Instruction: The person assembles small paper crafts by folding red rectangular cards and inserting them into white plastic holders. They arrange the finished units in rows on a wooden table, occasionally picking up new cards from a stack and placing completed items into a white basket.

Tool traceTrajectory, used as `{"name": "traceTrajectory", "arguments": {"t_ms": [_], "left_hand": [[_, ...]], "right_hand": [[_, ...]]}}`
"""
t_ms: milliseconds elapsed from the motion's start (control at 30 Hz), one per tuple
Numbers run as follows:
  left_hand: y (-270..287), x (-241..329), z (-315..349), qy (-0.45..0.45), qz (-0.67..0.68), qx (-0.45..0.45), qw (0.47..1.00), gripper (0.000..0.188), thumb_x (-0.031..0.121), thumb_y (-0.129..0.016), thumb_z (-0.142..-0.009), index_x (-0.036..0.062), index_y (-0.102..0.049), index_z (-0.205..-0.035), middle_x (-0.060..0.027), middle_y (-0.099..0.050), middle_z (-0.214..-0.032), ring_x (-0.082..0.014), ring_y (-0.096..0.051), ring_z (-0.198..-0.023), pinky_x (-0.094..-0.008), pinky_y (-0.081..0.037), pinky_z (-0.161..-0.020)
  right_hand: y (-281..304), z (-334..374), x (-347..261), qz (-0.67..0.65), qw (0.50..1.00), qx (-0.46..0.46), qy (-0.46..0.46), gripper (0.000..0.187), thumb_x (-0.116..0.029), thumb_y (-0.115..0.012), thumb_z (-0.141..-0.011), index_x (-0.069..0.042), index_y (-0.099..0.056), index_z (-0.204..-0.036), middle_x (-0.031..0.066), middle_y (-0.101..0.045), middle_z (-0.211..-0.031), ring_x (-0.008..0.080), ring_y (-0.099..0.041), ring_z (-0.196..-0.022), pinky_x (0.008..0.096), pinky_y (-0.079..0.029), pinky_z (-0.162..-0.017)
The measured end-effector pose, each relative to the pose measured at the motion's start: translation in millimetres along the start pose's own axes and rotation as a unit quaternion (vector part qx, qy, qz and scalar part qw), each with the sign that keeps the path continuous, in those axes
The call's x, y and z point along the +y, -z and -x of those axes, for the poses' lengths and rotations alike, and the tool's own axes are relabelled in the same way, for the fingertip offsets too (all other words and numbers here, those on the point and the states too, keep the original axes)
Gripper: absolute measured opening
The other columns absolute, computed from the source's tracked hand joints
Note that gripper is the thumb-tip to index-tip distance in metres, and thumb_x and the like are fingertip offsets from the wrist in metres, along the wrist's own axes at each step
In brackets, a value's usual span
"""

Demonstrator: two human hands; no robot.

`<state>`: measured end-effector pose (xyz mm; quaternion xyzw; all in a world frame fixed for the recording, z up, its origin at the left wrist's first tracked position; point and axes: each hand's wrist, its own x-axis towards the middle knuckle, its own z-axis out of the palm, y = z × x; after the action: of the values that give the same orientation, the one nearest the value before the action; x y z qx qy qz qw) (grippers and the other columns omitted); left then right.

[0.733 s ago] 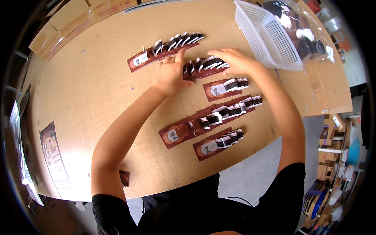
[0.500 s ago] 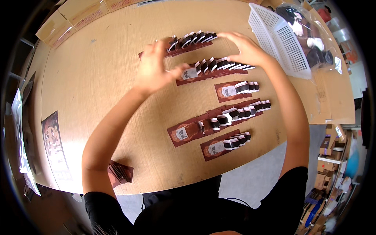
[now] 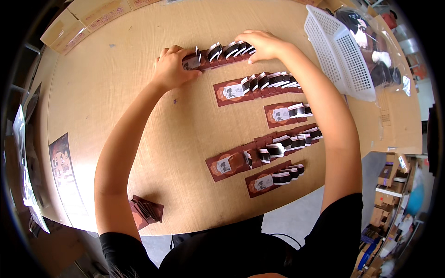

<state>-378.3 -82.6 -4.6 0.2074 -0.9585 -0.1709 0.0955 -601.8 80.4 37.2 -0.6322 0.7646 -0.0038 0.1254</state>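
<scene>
The farthest row of overlapping brown cards [image 3: 216,62] carries upright, curled black-and-white strips. My left hand [image 3: 172,69] is closed round its left end, thumb along the near edge and fingers behind. At the right end my right hand [image 3: 261,45] grips the same row between thumb and fingers. Nearer to me lie a second row of such cards [image 3: 229,92], a short group [image 3: 276,115], a long row [image 3: 222,166] and another short group [image 3: 260,183]. My right forearm hides the right ends of some rows.
A fanned pile of brown cards [image 3: 147,211] lies by my left elbow. Printed sheet [image 3: 65,167] is at the left edge. A white perforated basket [image 3: 340,55] and a clear bag of dark and white items [image 3: 375,51] stand far right. Cardboard boxes [image 3: 88,21] line the back left.
Both hands, open above the far row before, have come down and closed on its two ends. The left moved away from me and the right shifted left. The whole view has shifted slightly.
</scene>
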Motion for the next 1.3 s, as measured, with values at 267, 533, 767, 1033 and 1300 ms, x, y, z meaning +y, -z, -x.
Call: {"name": "traceTrajectory", "arguments": {"t_ms": [267,533,767,1033,1300], "left_hand": [[-9.6,19.9,-17.4,-0.028,0.012,-0.008,1.0,0.059,0.035,-0.075,-0.063,0.0158,-0.059,-0.117,-0.0059,-0.053,-0.117,-0.0262,-0.044,-0.116,-0.0417,-0.034,-0.097],[-21.9,56.1,-37.5,-0.058,0.022,-0.032,0.998,0.059,0.034,-0.075,-0.064,0.0145,-0.059,-0.117,-0.0068,-0.055,-0.115,-0.0278,-0.047,-0.113,-0.0394,-0.041,-0.094],[-33.0,74.0,-46.2,-0.058,0.002,-0.027,0.998,0.06,0.034,-0.077,-0.063,0.0135,-0.059,-0.117,-0.0091,-0.055,-0.113,-0.0288,-0.047,-0.112,-0.038,-0.042,-0.093],[-31.3,66.4,-52.8,-0.087,-0.059,-0.077,0.992,0.094,0.056,-0.075,-0.062,0.0127,-0.036,-0.136,-0.0152,-0.038,-0.137,-0.0317,-0.031,-0.128,-0.0488,-0.032,-0.102],[103.7,32.5,54.6,-0.298,-0.05,0.169,0.938,0.051,0.031,-0.063,-0.084,0.0103,-0.047,-0.128,-0.0121,-0.053,-0.127,-0.025,-0.051,-0.117,-0.0426,-0.038,-0.1]], "right_hand": [[3.4,13.8,17.4,0.004,1.0,0.0,-0.008,0.061,-0.004,-0.075,-0.06,-0.003,-0.052,-0.117,0.0123,-0.055,-0.116,0.0303,-0.051,-0.11,0.038,-0.043,-0.094],[0.5,44.1,52.3,-0.007,0.999,0.013,-0.032,0.061,-0.003,-0.075,-0.06,-0.003,-0.052,-0.116,0.0129,-0.055,-0.114,0.0303,-0.051,-0.11,0.0379,-0.043,-0.093],[-0.1,55.2,65.9,-0.01,0.999,0.011,-0.044,0.062,-0.004,-0.076,-0.06,-0.004,-0.052,-0.117,0.0127,-0.056,-0.112,0.0312,-0.052,-0.107,0.0382,-0.043,-0.092],[10.0,87.8,62.8,-0.042,0.994,0.092,-0.032,0.065,-0.001,-0.067,-0.071,-0.014,-0.043,-0.13,0.0131,-0.051,-0.126,0.0268,-0.048,-0.117,0.0357,-0.039,-0.099],[9.3,239.3,-80.2,-0.069,0.959,0.241,0.133,0.044,-0.002,-0.07,-0.065,-0.003,-0.06,-0.107,0.0115,-0.062,-0.107,0.027,-0.06,-0.1,0.0367,-0.046,-0.087]]}}
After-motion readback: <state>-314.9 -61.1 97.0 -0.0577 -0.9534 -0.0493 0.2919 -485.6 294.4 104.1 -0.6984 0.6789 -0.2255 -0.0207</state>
